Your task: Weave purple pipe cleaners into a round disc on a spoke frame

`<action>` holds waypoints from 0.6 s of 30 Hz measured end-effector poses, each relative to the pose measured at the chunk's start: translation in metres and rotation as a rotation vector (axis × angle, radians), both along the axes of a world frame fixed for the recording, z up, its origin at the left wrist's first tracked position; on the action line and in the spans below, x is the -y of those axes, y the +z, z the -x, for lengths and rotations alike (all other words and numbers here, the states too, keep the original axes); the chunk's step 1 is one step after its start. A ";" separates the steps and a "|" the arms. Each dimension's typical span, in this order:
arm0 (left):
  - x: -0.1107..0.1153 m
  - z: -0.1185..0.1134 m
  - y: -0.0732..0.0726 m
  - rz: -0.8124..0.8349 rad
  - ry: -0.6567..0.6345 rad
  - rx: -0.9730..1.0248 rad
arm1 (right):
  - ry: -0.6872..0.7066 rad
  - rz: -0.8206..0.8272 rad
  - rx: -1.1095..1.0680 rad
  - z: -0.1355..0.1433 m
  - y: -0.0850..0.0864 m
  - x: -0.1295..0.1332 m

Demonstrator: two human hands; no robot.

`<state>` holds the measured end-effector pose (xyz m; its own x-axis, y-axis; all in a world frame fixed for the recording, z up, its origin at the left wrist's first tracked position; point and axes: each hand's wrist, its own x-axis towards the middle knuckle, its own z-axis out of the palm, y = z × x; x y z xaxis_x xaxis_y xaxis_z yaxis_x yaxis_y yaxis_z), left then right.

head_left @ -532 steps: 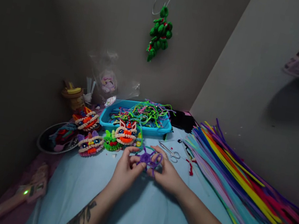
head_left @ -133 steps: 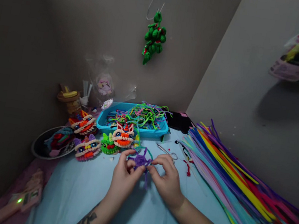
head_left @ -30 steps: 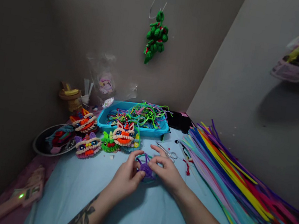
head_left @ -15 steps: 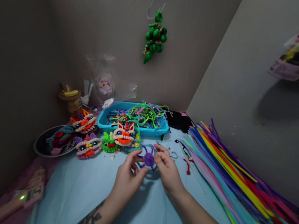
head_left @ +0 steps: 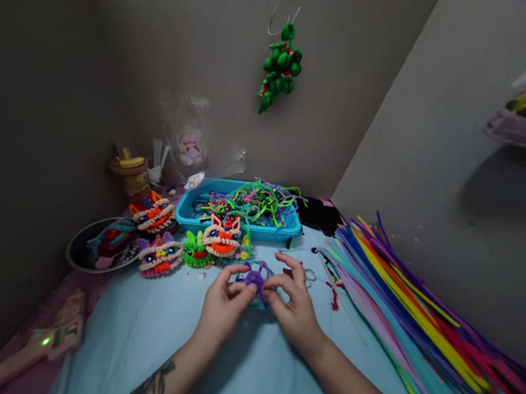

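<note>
Between my hands is a small round purple and teal pipe-cleaner piece [head_left: 254, 279], with a purple coil at its middle and loops around it. My left hand [head_left: 225, 301] grips its left side, the thumb lying over the coil. On the right side, my right hand [head_left: 293, 305] pinches the piece with thumb and index finger, while its other fingers are partly raised. Both hands are above the light blue cloth [head_left: 146, 332], and the fingers cover part of the piece's edges.
Behind are a blue basket [head_left: 262, 231] of fuzzy scraps and several lion-head figures [head_left: 221, 237]. Long coloured pipe cleaners [head_left: 404, 313] lie right. A metal bowl [head_left: 76, 260] and a pink glue gun [head_left: 55, 337] are left. A green ornament [head_left: 281, 67] hangs at the wall.
My left thumb has moved onto the purple coil, and my right fingers have shifted their hold, the upper ones now more spread. The whole view has shifted slightly.
</note>
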<state>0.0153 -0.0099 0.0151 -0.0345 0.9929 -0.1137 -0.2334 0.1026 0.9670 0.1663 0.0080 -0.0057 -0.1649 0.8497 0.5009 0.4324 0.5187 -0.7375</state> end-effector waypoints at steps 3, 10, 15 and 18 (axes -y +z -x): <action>0.000 0.001 -0.001 0.021 0.000 0.006 | 0.021 -0.046 0.103 -0.003 0.001 -0.001; 0.000 0.000 -0.003 -0.014 -0.017 0.019 | 0.002 -0.136 0.185 -0.002 -0.002 -0.003; 0.000 0.000 -0.003 -0.018 -0.018 0.003 | 0.008 -0.073 0.135 -0.001 -0.001 -0.003; -0.001 0.000 -0.005 -0.011 -0.045 0.027 | 0.019 -0.011 0.056 0.000 0.000 -0.004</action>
